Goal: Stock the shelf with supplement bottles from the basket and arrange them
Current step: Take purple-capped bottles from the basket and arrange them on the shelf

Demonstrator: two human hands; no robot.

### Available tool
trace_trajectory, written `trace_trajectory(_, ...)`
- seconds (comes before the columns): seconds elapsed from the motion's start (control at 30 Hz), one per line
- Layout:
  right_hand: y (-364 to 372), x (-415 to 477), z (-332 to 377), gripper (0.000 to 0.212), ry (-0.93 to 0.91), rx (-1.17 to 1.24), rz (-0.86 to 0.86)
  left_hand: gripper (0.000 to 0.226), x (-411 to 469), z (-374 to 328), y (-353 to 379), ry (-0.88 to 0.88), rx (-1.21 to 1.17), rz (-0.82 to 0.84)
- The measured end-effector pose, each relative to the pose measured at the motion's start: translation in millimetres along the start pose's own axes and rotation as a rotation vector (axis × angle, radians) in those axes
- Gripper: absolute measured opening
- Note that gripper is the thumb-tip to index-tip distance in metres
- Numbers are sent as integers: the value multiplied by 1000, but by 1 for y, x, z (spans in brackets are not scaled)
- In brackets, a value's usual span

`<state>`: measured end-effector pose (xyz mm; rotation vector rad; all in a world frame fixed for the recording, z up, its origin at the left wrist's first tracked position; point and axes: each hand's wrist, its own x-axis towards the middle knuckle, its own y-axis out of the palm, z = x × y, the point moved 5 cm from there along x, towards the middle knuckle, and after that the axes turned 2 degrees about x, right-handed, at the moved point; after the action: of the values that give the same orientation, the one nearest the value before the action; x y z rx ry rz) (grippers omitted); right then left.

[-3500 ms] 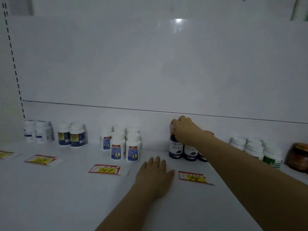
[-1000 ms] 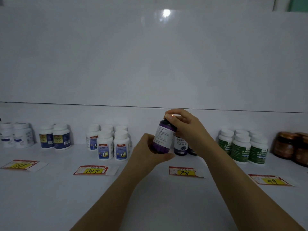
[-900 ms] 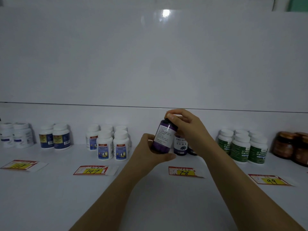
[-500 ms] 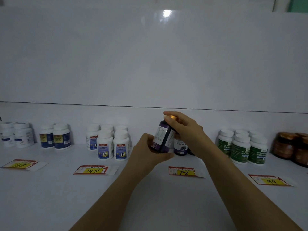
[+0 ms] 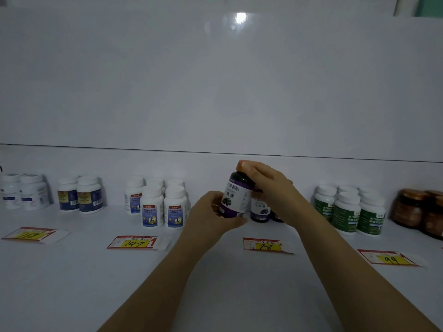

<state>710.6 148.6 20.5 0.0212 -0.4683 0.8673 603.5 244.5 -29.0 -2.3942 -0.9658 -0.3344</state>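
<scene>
Looking through the head camera, I see the purple bottle (image 5: 236, 197) held up in the air above the shelf (image 5: 72, 283), a bit tilted. The left hand (image 5: 208, 213) curls round its lower half. The right hand (image 5: 268, 188) grips the orange cap (image 5: 240, 165) from above.

Half a second ago the bottle showed its side with tiny print. Now it has turned, and the front label faces me. A few seconds back the left hand lay flat on the shelf and the bottle stood in its row.

The front label is white with big Chinese writing and a picture of dark berries (I can't read all of it). Just behind stands a dark bottle (image 5: 260, 209) with the same berries.

Paper price tags lie along the shelf. One says 147 (image 5: 136, 243), one says 78 (image 5: 265, 246) and one says 99 (image 5: 390, 258). The white bottles (image 5: 163, 207) behind the 147 tag have blue labels. The green-label bottles (image 5: 347, 212) stand to the right, next to the brown jars (image 5: 419, 209).
</scene>
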Motion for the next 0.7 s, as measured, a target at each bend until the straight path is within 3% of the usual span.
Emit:
trace_trajectory(0.13, -4, 0, 2, 32, -47, -13, -71, 52, 0, 1, 2, 14, 67, 1)
trace_trajectory(0.3, -5, 0, -3, 34, -18, -23, -79, 36, -1, -2, 10, -47, -98, 235)
trace_trajectory(0.4, -2, -2, -1, 32, 9, 20, -32, 38, 1, 0, 9, -47, -131, 235)
trace_trajectory(0.53, 13, -5, 12, 38, -39, -17, 91, 46, 5, 3, -3, 28, -128, 69)
trace_trajectory(0.63, 24, -8, 26, 48, -203, -108, 138, 54, 12, 1, -21, 164, -28, -176)
trace_trajectory(0.7, 32, -10, 33, 53, -304, -123, 158, 55, 14, -3, -29, 211, 67, -253)
